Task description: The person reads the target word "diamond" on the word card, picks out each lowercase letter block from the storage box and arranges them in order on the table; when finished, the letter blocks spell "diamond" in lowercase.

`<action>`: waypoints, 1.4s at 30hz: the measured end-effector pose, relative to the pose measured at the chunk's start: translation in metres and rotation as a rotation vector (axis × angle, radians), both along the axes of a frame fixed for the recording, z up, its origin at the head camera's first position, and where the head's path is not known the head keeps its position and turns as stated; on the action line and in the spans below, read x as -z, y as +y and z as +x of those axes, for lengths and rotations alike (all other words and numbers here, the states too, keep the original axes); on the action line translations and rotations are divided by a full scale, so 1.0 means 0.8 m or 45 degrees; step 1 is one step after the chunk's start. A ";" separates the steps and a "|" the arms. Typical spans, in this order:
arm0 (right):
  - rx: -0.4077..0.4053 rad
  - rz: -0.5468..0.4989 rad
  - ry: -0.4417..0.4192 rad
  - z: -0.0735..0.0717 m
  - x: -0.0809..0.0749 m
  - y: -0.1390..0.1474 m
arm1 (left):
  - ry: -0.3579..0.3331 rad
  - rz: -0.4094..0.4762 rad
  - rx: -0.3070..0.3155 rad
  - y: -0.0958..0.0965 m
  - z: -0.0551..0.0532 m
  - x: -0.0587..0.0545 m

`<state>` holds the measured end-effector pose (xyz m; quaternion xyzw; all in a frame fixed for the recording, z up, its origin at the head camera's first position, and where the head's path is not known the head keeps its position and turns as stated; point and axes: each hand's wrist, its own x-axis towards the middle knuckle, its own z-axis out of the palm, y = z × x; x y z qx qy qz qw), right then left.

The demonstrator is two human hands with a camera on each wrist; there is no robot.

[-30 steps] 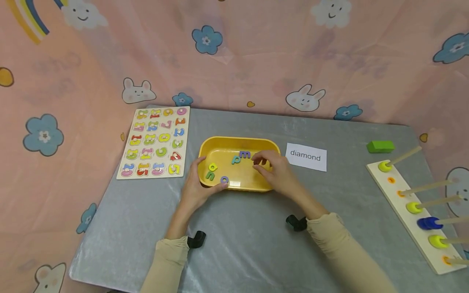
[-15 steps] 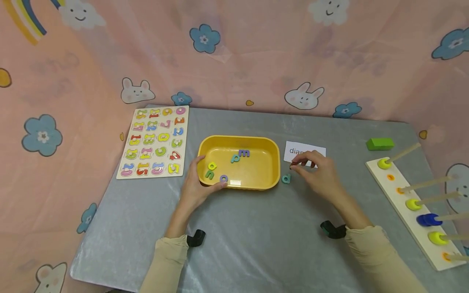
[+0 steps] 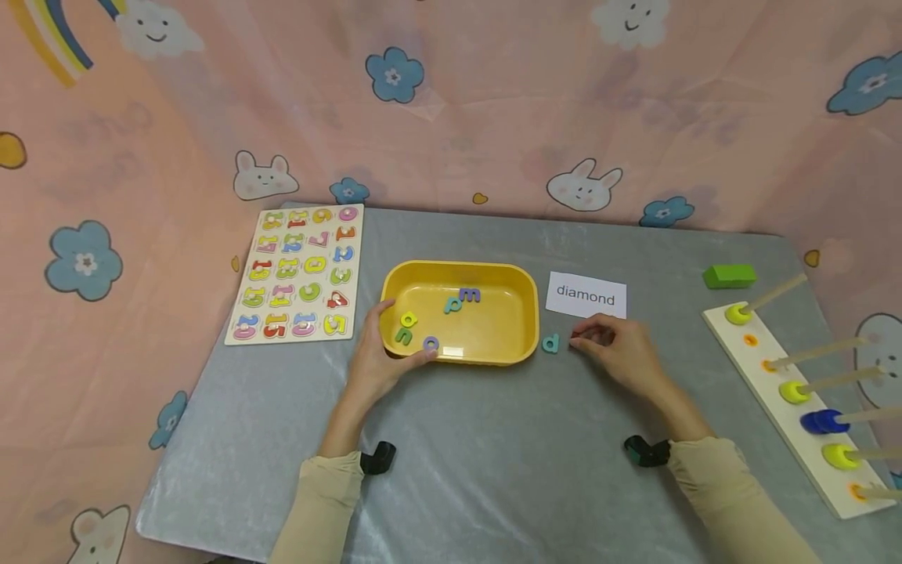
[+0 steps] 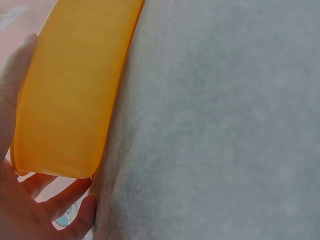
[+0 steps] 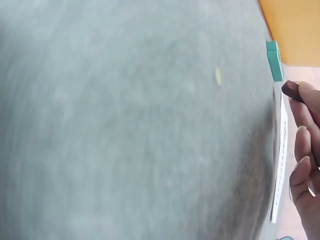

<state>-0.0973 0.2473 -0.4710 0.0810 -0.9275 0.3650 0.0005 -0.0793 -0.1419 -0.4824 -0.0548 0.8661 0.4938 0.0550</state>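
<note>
My left hand [image 3: 373, 356] grips the near left corner of a yellow plastic tray [image 3: 493, 329], thumb at the rim and fingers around the end wall. Inside lie a purple letter m [image 3: 470, 295], a teal letter p [image 3: 452, 305], a yellow letter [image 3: 408, 319], a green n [image 3: 404, 336] and a purple o [image 3: 431, 343]. Between thumb and fingertips, my right hand [image 3: 623, 352] pinches a small dark red piece [image 5: 292, 91], its shape mostly covered. Just left of these fingertips a teal letter d [image 3: 550, 343] rests on the table, below a white card [image 3: 586, 294] printed "diamond".
A wooden number board [image 3: 292, 274] lies at the back left. On the right stand a green block [image 3: 730, 276] and a white pegboard [image 3: 796, 415] with yellow and blue rings on slanting pegs. Grey cloth [image 3: 486, 454] covers the table.
My right hand has moved from over the tray to the table right of it, carrying the dark red piece, then lower below the card. The teal d has come into view. My left hand stays put.
</note>
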 end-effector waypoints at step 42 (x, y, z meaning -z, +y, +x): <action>-0.144 0.015 0.138 -0.005 -0.036 -0.090 | -0.022 -0.018 -0.010 0.001 0.001 -0.002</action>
